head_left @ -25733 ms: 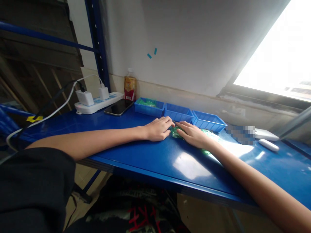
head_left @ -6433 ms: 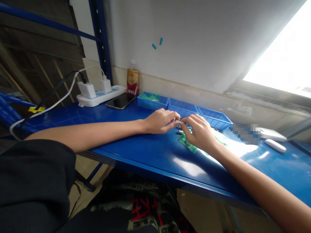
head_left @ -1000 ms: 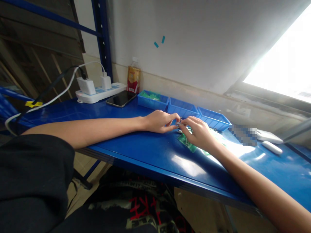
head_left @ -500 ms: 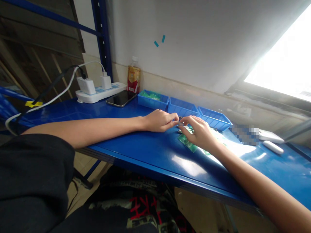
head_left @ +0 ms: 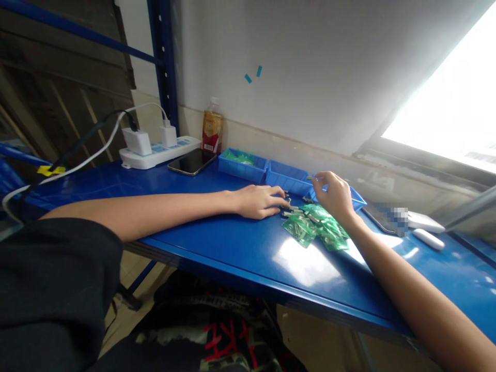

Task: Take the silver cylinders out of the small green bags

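Observation:
My right hand (head_left: 334, 192) is raised over the right blue bin, its thumb and forefinger pinching a small, flat greyish piece (head_left: 311, 177); its exact kind is too small to make out. On the table, my left hand (head_left: 260, 201) reaches with fingers apart to a scatter of small metal-looking pieces (head_left: 293, 209). Its fingertips touch or nearly touch them, with nothing clearly held. Close by, green plastic packets (head_left: 300, 230) lie in a loose pile, some of the small pieces on top.
Three blue bins stand along the wall: the left bin (head_left: 242, 169) with green packets, a middle bin (head_left: 287, 182) and a right bin (head_left: 358, 201). Farther left are a phone (head_left: 192, 161), a drink bottle (head_left: 213, 129) and a power strip (head_left: 158, 151). White objects (head_left: 428, 238) lie right.
My hands have parted. The right hand has moved right and up toward the bins with the small piece; my left fingers have spread over the loose pieces. More green packets show.

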A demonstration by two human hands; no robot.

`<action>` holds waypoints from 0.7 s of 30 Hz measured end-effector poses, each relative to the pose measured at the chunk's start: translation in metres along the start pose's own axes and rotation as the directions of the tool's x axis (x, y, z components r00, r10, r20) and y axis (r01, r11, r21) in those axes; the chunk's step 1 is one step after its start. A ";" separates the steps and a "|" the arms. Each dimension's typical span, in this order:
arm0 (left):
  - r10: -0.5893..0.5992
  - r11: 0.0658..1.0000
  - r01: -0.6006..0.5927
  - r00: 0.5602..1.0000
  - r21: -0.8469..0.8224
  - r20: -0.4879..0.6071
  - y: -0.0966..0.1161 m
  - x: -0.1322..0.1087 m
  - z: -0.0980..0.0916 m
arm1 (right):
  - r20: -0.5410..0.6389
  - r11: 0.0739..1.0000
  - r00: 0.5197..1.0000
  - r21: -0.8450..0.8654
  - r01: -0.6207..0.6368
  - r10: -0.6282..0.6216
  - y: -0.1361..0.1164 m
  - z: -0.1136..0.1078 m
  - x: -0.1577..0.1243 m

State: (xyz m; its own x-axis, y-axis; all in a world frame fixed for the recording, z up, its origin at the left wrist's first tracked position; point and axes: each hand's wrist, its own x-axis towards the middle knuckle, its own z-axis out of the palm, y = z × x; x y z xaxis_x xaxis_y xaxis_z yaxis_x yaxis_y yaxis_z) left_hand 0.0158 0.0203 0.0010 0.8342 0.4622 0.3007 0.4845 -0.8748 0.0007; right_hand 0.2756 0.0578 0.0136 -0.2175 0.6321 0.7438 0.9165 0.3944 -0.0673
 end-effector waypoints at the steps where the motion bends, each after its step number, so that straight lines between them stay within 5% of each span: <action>1: -0.002 1.000 0.002 1.000 -0.012 -0.007 0.000 0.000 0.000 | 0.006 1.000 1.000 -0.005 -0.025 0.025 0.001 0.003 0.001; 12: -0.069 0.995 0.067 0.997 -0.070 -0.022 -0.003 0.001 0.001 | 0.098 0.995 0.995 -0.101 0.004 0.006 -0.007 0.006 -0.003; 16: -0.118 0.990 0.115 0.993 -0.079 -0.029 -0.003 0.000 0.001 | 0.181 0.984 0.972 -0.067 0.162 -0.148 -0.030 -0.008 -0.012; 21: -0.249 0.963 0.239 0.966 -0.126 -0.072 -0.003 0.000 0.003 | 0.303 0.934 0.885 0.063 0.351 -0.353 -0.067 -0.015 -0.020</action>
State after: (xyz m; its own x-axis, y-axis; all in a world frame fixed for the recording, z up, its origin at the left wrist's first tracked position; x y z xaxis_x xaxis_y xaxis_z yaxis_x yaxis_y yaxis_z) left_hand 0.0152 0.0228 -0.0018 0.6661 0.6537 0.3592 0.6325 -0.7503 0.1926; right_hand 0.2238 0.0090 0.0135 -0.6181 0.6223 0.4803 0.7585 0.6327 0.1562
